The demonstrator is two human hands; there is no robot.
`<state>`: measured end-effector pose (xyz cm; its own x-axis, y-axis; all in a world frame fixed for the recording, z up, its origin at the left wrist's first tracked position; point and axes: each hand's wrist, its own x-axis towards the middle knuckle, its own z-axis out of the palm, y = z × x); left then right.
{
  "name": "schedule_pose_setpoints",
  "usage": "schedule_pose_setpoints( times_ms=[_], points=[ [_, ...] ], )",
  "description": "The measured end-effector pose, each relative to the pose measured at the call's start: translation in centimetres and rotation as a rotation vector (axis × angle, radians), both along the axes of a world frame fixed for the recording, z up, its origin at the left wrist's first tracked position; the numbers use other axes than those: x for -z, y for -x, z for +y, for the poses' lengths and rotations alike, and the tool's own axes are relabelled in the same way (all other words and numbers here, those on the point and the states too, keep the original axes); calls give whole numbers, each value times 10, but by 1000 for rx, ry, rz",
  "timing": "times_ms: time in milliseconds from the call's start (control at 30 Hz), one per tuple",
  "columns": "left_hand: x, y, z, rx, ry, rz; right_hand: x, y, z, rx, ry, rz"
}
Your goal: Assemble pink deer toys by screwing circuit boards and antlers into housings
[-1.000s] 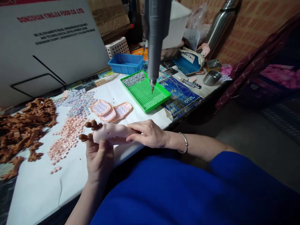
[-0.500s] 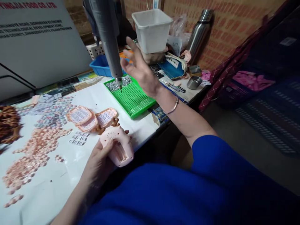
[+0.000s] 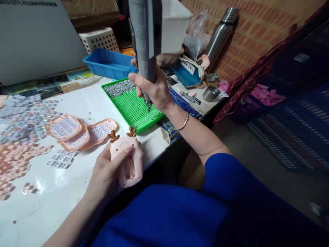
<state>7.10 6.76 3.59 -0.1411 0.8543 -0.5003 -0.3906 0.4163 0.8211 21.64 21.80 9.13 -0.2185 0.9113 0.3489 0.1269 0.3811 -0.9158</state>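
The left hand (image 3: 106, 168) is pinching the toy (image 3: 136, 161), its thumb lying across the back and its other fingers mostly hiding underneath. The right hand (image 3: 159, 89) is wrapping its fingers round the driver (image 3: 146, 41), thumb on the near side; some fingertips are disappearing behind the grip.

The toy is resting in the left hand at the worktop's near edge, antlers pointing away, back facing up. It is probably being held this way so that the holes and the long open slot are staying in reach. The driver is hanging bit down in front of the tray (image 3: 131, 106), which suits a tool working from above; whether the tip is touching, I cannot tell.

Screws (image 3: 120, 89) are lying heaped along the tray's far edge, likely so that single ones are coming loose easily. Left of the tray, panels (image 3: 65, 128) are overlapping, with grey keys (image 3: 61, 158) sitting just beside them and pink buttons (image 3: 17, 157) spreading toward the worktop's left edge.

White sheeting is covering the worktop (image 3: 64, 206). Beyond the tray, a blue tub (image 3: 109, 72) is standing near the far edge; a cup (image 3: 211, 93) is standing near the right edge, with a flask (image 3: 221, 36) behind. Printed cardboard (image 3: 272, 37) is walling the back, and a crate (image 3: 285, 137) is filling the dim right side.
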Motion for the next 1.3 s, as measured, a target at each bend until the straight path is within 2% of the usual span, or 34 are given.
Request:
schedule_pose_setpoints(
  times_ms=[100,300,533,667,800,900,1067,1167,1300],
  points=[
    [-6,-4,1,-36,34,11,12,4,4,108,19,37],
    [-13,-10,-5,-52,-28,48,27,5,14,66,-25,172],
    [-6,-4,-2,-15,-22,26,26,6,11,88,46,187],
    [-9,-1,3,2,22,20,26,4,11,22,-37,283],
    [-14,-1,5,24,6,-2,15,7,10,0,-98,315],
    [-14,-1,4,21,-26,-16,2,14,-3,-44,-149,363],
    [-11,-1,4,2,-36,-10,-15,26,-50,-277,-127,487],
    [-10,-1,4,-2,-59,-30,-18,29,-71,-351,-44,460],
    [-9,-2,5,-23,-75,-53,-14,31,-75,-397,-24,450]
  ],
)
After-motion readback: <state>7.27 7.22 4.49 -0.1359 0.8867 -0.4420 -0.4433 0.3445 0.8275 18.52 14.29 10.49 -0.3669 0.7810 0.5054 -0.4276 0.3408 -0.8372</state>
